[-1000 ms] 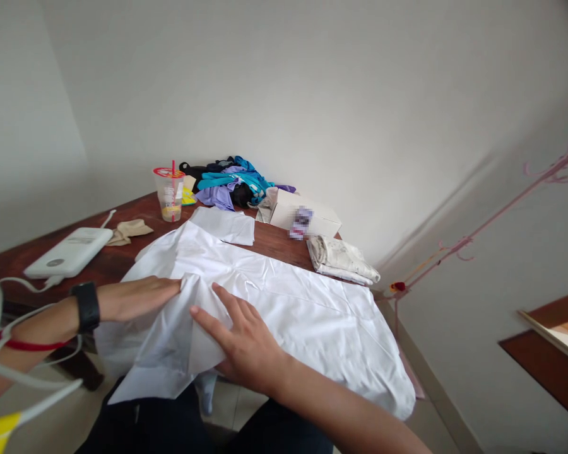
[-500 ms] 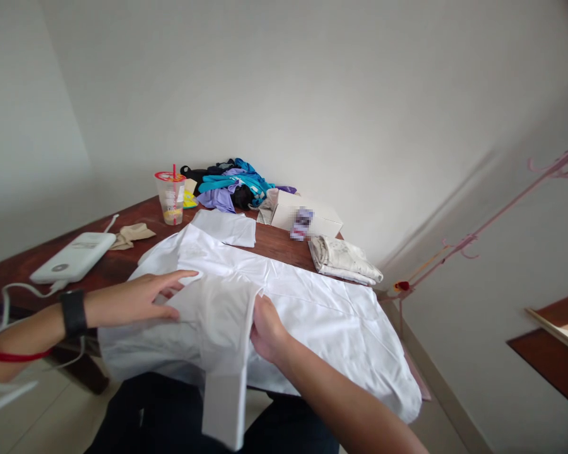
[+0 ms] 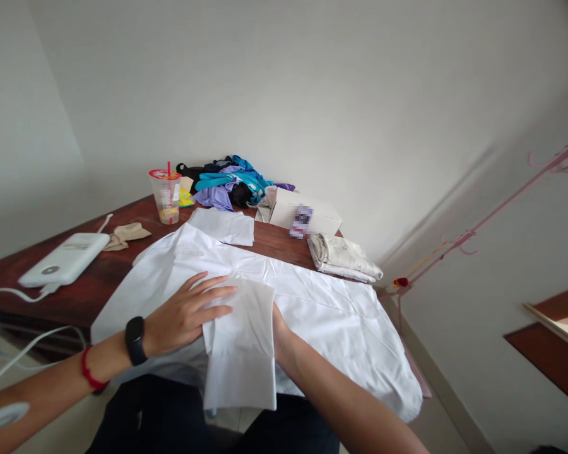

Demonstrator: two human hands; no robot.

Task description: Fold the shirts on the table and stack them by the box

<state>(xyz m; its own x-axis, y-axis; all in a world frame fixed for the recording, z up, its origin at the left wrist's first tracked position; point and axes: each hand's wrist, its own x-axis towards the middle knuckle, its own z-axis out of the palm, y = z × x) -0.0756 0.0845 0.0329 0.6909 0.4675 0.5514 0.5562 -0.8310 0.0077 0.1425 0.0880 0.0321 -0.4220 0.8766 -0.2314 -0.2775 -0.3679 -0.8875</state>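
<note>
A white shirt [image 3: 322,315] is spread across the table, its near side draping over the front edge. One sleeve with a wide cuff [image 3: 241,381] is turned toward me and hangs over the edge above my lap. My left hand [image 3: 189,315] lies on the sleeve with fingers stretched out and spread, palm down. On the other side of the sleeve is my right hand [image 3: 280,334], tucked beneath the cloth at its right edge. The fabric hides its fingers, so their grip does not show.
On the dark wooden table [image 3: 284,246] stand a plastic cup with straw [image 3: 165,198], a white power bank [image 3: 66,260] with cable, and a white box [image 3: 324,214]. Folded cloths [image 3: 345,255] and a clothes heap [image 3: 231,183] lie behind. A pink coat stand [image 3: 492,221] leans rightward.
My left hand has moved right and come down flat on the sleeve. The right hand has slid further under the cloth, and the cuff is now spread wider and flatter.
</note>
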